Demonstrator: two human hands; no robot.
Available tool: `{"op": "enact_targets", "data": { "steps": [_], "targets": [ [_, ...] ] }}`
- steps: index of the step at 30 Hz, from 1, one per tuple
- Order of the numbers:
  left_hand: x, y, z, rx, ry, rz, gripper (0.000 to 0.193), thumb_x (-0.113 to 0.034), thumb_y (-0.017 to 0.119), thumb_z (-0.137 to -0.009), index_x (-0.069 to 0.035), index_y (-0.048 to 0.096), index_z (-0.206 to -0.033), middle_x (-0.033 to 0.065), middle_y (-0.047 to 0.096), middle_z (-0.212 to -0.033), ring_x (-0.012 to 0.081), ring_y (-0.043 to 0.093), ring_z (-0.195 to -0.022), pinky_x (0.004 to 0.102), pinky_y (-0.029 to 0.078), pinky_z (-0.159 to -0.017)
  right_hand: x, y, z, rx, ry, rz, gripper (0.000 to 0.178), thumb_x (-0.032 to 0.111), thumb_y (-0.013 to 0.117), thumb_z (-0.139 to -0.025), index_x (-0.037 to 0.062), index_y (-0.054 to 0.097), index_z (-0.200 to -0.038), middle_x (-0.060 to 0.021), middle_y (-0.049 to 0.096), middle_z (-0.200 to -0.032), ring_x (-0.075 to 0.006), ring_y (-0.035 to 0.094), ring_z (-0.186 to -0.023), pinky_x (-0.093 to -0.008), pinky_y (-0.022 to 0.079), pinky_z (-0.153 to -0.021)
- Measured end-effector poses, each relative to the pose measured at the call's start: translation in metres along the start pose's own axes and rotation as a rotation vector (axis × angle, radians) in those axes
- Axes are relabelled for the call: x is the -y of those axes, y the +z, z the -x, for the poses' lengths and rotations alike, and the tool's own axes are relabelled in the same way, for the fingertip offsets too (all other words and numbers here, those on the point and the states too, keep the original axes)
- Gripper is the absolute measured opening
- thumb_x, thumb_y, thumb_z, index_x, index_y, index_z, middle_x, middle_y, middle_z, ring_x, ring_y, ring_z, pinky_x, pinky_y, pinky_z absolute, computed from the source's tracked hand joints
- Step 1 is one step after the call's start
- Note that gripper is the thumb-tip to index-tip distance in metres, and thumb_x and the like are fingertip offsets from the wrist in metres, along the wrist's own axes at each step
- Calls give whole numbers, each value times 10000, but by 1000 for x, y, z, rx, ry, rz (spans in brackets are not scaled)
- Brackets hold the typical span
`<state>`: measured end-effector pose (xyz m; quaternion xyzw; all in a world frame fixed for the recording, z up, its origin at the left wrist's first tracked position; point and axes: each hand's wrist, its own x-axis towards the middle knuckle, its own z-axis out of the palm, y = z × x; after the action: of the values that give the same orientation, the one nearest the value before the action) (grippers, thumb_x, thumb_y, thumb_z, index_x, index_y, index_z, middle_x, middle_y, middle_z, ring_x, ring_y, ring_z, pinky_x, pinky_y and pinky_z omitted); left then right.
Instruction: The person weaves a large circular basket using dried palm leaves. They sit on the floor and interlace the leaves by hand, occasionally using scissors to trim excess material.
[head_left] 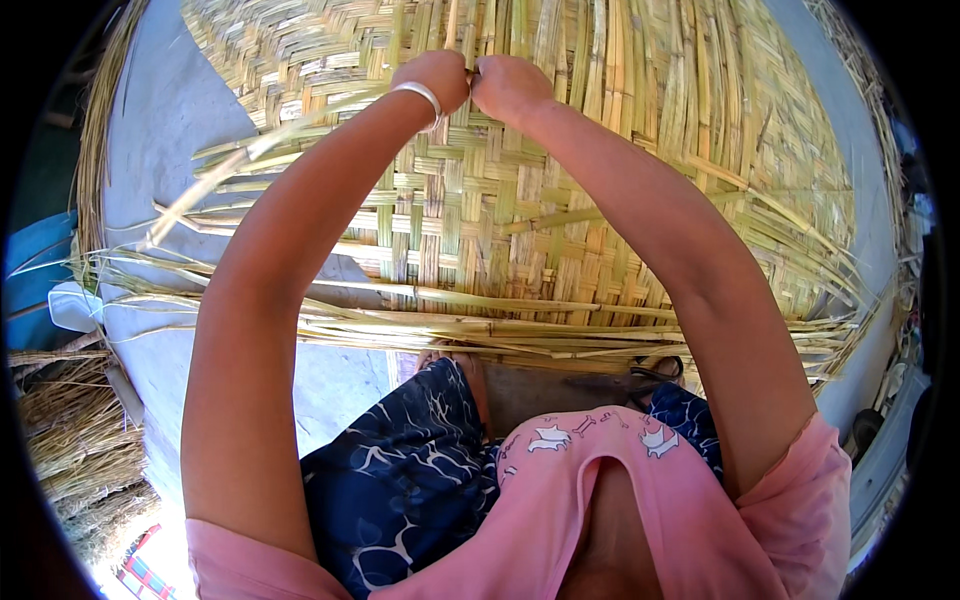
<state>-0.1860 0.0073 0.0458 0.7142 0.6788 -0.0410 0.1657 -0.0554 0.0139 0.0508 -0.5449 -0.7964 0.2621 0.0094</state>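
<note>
Both my arms stretch forward over a large woven mat of flat, split reed strips in green and yellow. My left hand, with a silver bangle at its wrist, is closed near the far side. Close beside it, my right hand is closed too, the knuckles almost touching. A pale reed strip runs from my left hand down to the left, its loose end blurred. A thin bit of it shows between the two fists; the fingertips are hidden. Upright unwoven strips lie beyond my right hand.
A bundle of long loose strips lies across the mat's near edge, by my feet. Strip ends stick out at the left over grey floor. A white container and heaped dry straw are at the far left.
</note>
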Motion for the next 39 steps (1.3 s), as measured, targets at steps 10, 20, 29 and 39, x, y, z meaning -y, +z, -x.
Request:
{"op": "enact_targets", "data": {
  "steps": [10,20,29,39],
  "targets": [
    [24,4,11,-116,184,116,189,-130,506,-858,-37,630,-965,206,636,-825,368,610,-769,424,488,-715,4,-9,10,6,-79,8,247,133,477,-810,80,672,-953,-130,665,-949,-288,638,-903,-404,512,-751],
    [-13,3,4,-130,-2,26,193,-209,558,-826,-82,637,-949,161,653,-956,332,625,-905,428,506,-770,-4,-12,5,-40,-3,13,247,181,497,-807,78,680,-936,-113,671,-944,-286,637,-897,-393,514,-746],
    [34,5,-37,99,-37,316,254,-235,543,-865,-29,670,-941,83,652,-794,168,614,-705,280,496,-619,2,-14,23,-46,-118,-86,258,193,463,-843,57,637,-977,-146,659,-928,-303,631,-874,-401,504,-765],
    [27,-28,13,128,27,750,274,-243,507,-914,-23,623,-1029,38,628,-802,89,571,-659,223,463,-597,-12,-28,-2,3,-50,-140,247,137,471,-832,32,603,-1013,-162,646,-935,-299,630,-869,-402,498,-756]
  ]
}}
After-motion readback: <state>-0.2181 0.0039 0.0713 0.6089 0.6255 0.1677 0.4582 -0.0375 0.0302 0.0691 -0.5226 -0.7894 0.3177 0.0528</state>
